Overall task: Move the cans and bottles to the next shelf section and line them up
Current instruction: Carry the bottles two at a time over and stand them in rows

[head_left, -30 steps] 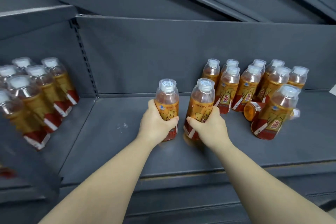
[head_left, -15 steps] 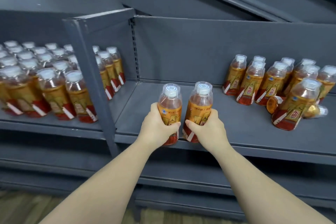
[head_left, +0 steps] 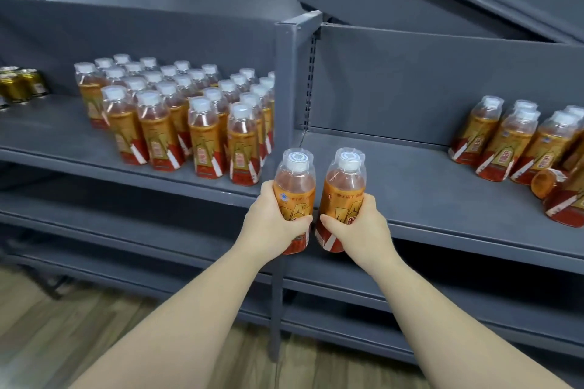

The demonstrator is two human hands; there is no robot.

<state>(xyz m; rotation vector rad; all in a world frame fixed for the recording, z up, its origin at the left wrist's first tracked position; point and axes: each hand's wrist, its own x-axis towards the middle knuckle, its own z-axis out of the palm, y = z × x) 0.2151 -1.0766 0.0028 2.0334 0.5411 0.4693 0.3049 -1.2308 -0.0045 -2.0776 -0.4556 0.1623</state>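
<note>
Each of the hands carried one tea bottle, upright and clear of the shelf (head_left: 47,136), directly in front of the upright post (head_left: 292,88) that divided the two sections. The left hand (head_left: 268,227) had fingers and thumb curled round the lower label of the left-hand bottle (head_left: 295,180). The right hand (head_left: 360,230) wrapped the right-hand bottle (head_left: 346,183) the same way. Gripping low on the body left the caps free and kept the bases level, which I judge suited setting them down standing. The two were held side by side, nearly touching, probably so they could go down as a pair. Left of the post stood the lined-up bottles (head_left: 189,117) in tidy rows, their front row close to the shelf edge, with the cans (head_left: 22,85) well beyond them, farthest from the post. Right of the post the remaining bottles (head_left: 518,142) clustered loosely, and a tipped bottle (head_left: 546,186) lay on its side among them. The carried pair would likely join the front of the rows left of the post.
</note>
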